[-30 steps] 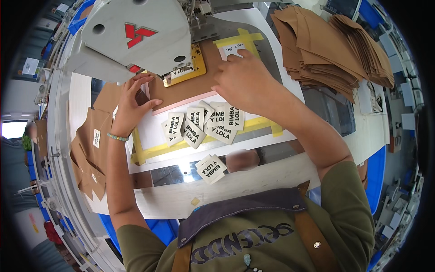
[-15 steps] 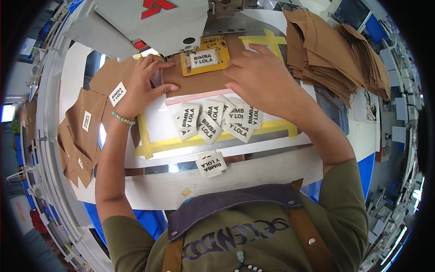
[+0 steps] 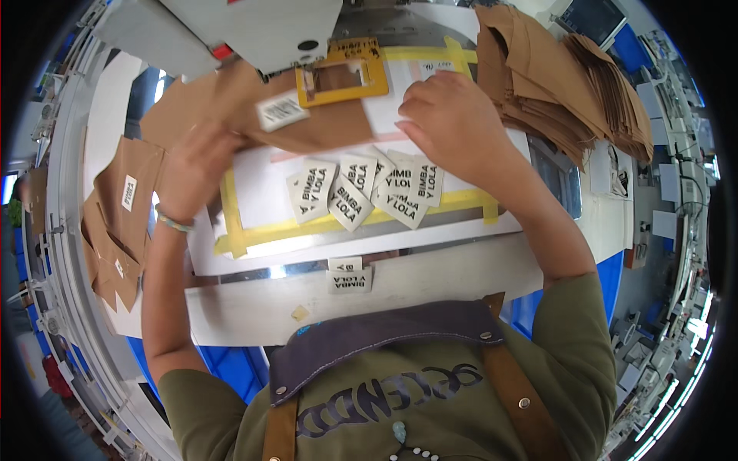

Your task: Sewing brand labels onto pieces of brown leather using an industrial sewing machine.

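A blurred brown piece with a white label lies tilted below the yellow metal template of the grey machine. My left hand, smeared by motion, grips that piece at its left end. My right hand is right of the piece, over the white taped board, fingers loosely bent and apart, with nothing visible in them. Several printed white labels lie in a loose pile on the board; a few more lie near the front edge.
A tall stack of brown pieces sits at back right, beside a small white box. More brown pieces with labels lie at the left. Blue bins show under the table. A screen stands at the far back right.
The brown piece has shifted left out of the template, and the label seen inside the template now shows below it. My left hand has moved down and left; my right hand has lifted off the piece.
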The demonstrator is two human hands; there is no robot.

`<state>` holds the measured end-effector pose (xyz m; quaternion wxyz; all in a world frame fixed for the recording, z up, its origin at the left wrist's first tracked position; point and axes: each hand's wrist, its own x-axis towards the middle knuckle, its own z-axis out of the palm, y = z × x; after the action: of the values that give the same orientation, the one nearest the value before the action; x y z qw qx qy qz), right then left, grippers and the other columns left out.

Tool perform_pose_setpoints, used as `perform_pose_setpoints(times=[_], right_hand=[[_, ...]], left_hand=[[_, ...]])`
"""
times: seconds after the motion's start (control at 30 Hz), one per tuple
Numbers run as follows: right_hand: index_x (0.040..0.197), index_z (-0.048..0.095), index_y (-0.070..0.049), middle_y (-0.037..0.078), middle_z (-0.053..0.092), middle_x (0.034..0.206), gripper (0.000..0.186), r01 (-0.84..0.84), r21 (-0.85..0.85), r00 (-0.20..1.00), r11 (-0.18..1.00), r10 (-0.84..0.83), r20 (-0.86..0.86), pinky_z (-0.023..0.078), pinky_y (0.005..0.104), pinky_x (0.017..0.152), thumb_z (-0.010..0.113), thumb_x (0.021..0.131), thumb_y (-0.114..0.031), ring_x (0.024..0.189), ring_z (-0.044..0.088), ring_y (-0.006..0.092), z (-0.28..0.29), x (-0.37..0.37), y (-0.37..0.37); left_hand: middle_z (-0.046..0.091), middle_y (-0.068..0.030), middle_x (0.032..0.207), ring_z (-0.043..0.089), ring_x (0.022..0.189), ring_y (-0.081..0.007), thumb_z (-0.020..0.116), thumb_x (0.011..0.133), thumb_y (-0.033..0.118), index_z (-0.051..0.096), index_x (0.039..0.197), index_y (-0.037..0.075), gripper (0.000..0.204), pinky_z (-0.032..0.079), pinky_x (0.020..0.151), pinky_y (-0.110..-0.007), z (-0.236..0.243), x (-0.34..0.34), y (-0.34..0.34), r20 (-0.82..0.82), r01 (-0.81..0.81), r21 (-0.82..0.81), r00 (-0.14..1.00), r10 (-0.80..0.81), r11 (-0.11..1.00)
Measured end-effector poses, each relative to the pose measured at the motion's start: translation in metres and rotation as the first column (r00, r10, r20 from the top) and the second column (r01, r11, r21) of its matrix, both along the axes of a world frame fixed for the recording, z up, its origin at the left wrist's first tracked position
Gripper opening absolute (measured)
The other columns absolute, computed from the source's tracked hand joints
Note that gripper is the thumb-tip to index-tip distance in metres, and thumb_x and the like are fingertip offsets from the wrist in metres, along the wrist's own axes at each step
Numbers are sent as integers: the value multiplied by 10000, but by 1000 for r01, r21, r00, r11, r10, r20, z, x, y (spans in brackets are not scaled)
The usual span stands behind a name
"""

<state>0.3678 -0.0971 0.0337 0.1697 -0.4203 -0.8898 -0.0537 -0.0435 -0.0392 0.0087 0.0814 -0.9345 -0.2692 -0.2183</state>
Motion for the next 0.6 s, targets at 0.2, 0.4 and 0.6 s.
perform_pose_setpoints(times=[0.2, 0.4, 0.6], right_hand=[[921, 778, -74, 63, 712, 944, 156, -44, 58, 997, 997, 47, -57, 508, 454, 1011, 752, 935, -227, 973, 680, 290, 9, -2, -15], [1104, 759, -88, 31, 746, 1146, 220, -413, -35, 895, 910, 399, -199, 499, 480, 1116, 763, 906, -183, 1135, 684, 240, 11, -24, -48], [1203, 758, -101, 38, 746, 1216, 279, -541, -63, 816, 839, 505, -281, 543, 410, 1002, 692, 932, -83, 1116, 696, 194, -27, -70, -100]], left_hand=[[715, -133, 1057, 703, 980, -383, 678, 850, -63, 742, 1076, 50, 260, 579, 804, -477, 0, -92, 12, -123, -382, 33, 915, 383, 923], [716, -140, 1341, 723, 1073, -424, 675, 1033, 122, 712, 1327, 92, 297, 597, 862, -481, -3, -167, 10, -192, -699, -85, 711, 677, 710], [714, -71, 1423, 747, 1150, -363, 694, 1033, 132, 664, 1467, 173, 436, 618, 961, -458, 9, -111, 0, -98, -651, -46, 757, 646, 757]])
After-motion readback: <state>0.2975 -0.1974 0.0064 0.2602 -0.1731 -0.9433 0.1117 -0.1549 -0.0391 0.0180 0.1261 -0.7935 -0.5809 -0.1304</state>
